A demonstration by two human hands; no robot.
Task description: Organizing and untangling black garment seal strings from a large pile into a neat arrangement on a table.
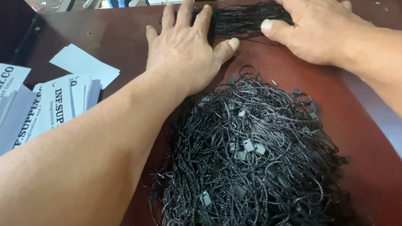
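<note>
My left hand [184, 50] lies flat with the fingers spread wide, and it presses down on one end of a straight bundle of black strings [245, 19]. It holds nothing tight. My right hand [318, 31] lies flat too, palm down, on the other end of the same bundle, with the thumb pointing at my left thumb. The bundle sits at the far edge of the dark red table [368, 167], between my two hands and partly under them.

Closer to me is a big messy pile of black string loops [255, 159] with little black plastic clips in it. My left arm lies beside this pile. On my left, a heap of white paper tags [63, 100] with black print lies on the table, apart from the strings.
</note>
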